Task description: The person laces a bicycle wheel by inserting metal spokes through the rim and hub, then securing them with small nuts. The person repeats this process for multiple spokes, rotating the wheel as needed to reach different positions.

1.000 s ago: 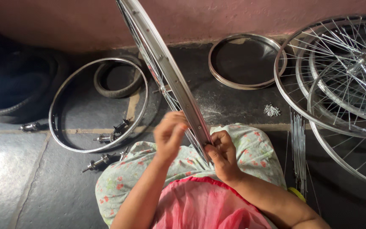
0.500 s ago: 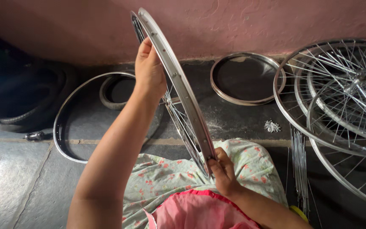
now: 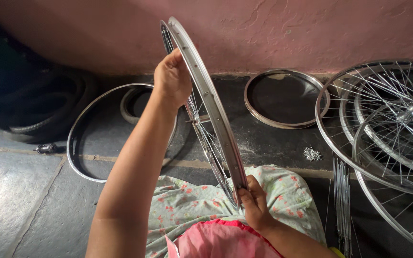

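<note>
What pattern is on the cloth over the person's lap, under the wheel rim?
The cloth is pale green with small red-pink flowers, seen best in the head view below the wheel rim.

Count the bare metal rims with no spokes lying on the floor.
2. One large bare rim lies on the floor to the left, partly behind the left arm; a smaller rim lies by the pink wall, centre right. Others may be hidden under the spoked wheels at right.

No packages, labels, signs or screens are observed anywhere in the head view.
</note>
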The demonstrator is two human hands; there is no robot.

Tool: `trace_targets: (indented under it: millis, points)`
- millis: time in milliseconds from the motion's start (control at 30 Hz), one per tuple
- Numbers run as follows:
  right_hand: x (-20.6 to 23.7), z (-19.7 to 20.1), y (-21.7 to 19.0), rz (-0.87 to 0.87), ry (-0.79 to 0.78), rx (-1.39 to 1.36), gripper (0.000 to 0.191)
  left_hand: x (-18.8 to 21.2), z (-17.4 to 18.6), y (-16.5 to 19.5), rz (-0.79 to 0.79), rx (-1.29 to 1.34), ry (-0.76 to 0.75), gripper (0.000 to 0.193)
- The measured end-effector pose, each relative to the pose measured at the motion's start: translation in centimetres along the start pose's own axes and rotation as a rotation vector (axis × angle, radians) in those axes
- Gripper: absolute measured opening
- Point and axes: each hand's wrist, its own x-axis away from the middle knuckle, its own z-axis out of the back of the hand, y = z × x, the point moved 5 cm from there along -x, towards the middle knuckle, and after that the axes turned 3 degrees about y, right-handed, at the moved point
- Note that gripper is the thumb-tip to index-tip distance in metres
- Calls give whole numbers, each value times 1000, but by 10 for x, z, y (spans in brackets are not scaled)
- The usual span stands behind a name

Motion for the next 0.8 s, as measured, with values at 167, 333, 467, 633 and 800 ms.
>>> trace_targets:
  millis: [167, 333, 467, 633, 800]
  points:
    - [0, 0, 0, -12, 26, 20, 20, 24, -8, 5, -173, -190, 225, 23]
    - [1, -3, -2, -3, 35, 27, 19, 96, -24, -25, -511, -254, 255, 17]
    - [3, -4, -5, 4, 31, 36, 20, 110, -25, -54, -344, -120, 137, 16]
    - [3, -5, -6, 15, 9, 26, 19, 105, -27, -61, -293, -104, 66, 13]
    - [4, -5, 0, 19, 1, -6, 18, 108, -32, -59, -254, -39, -13, 12]
